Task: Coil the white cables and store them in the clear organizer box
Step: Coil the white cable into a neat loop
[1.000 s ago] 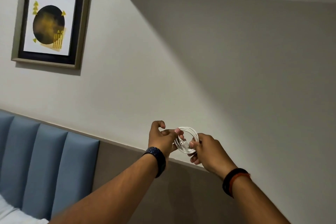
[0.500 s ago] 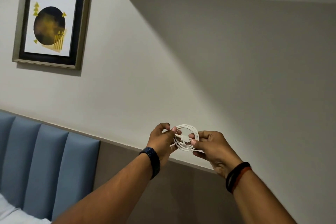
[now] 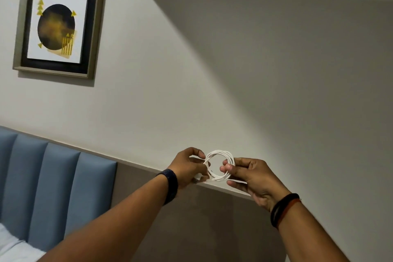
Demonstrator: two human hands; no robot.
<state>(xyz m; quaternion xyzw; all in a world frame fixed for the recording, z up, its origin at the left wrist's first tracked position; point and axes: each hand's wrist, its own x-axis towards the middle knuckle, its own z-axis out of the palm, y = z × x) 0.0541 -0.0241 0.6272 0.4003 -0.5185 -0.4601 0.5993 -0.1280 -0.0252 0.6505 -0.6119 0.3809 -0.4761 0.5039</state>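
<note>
Since the earlier frames the short end that crossed the middle of the ring has left it, so we now look straight through an open hoop. Both hands sit roughly where they were, raised in front of the wall.

Nearest to us, our two forearms rise from the bottom edge, the left with a dark blue wristband (image 3: 170, 185), the right with black and red bands (image 3: 284, 208). The left hand (image 3: 189, 168) keeps a narrow grip, its fingers pinching the left side of the white cable (image 3: 219, 152). A small white piece shows below those fingers, perhaps the plug, but it is too blurred to say. The right hand (image 3: 251, 178) has its grip on the right side of the ring, thumb in front and fingers curled behind. The cable is wound into several loops and hangs in the air between the hands, touching nothing else.

Farther off we see the ledge (image 3: 234, 190) of a grey wall panel, a blue padded headboard (image 3: 53, 187) at far left, and a framed picture (image 3: 59, 27) high on the wall.

The clear organizer box is not in view. We judge the risk to be this: nothing binds the loops, so if either pinch slackens, or one hand lets go to reach for the box, the turns may spring apart. An untucked end could also snag and pull a loop out.
</note>
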